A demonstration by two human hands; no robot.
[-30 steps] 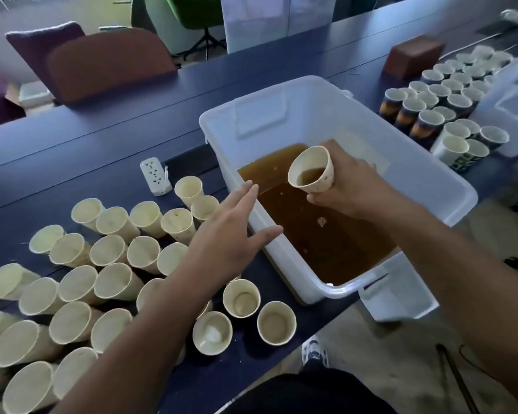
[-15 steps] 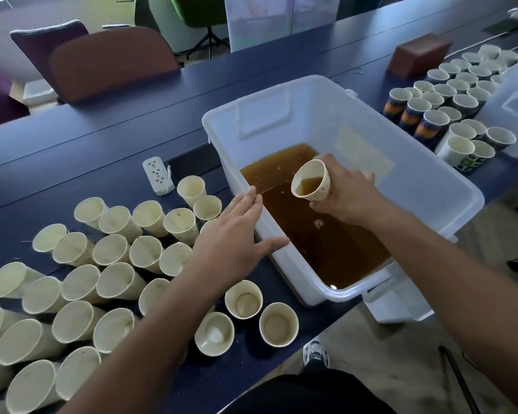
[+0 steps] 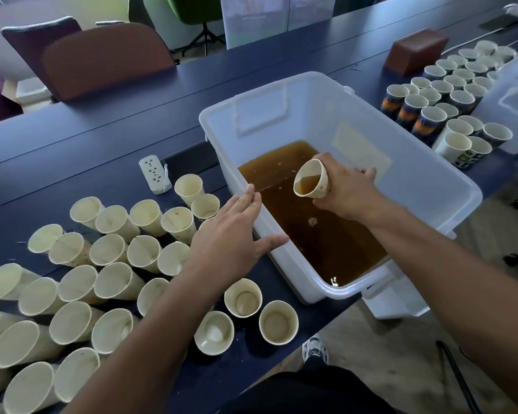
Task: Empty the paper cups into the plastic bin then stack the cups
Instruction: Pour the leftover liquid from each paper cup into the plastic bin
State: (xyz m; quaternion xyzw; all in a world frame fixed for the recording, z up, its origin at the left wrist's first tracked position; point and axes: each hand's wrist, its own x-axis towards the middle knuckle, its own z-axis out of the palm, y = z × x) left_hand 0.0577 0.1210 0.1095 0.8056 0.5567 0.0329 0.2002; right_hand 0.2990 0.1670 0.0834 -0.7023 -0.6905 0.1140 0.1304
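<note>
One paper cup [image 3: 311,181], tilted on its side with brown liquid pooled at its lip, sits in the grip of the right hand [image 3: 343,191], whose fingers curl round it above the brown liquid [image 3: 311,234] inside the plastic bin [image 3: 425,186] on the dark bench [image 3: 102,138]. The left hand [image 3: 231,237] hovers with fingers straight and spread, holding nothing, its fingertips at the bin's near wall. Many pale cups [image 3: 108,249] crowd the bench to the left of the bin, and dark-printed cups [image 3: 449,97] stand to its right.
</note>
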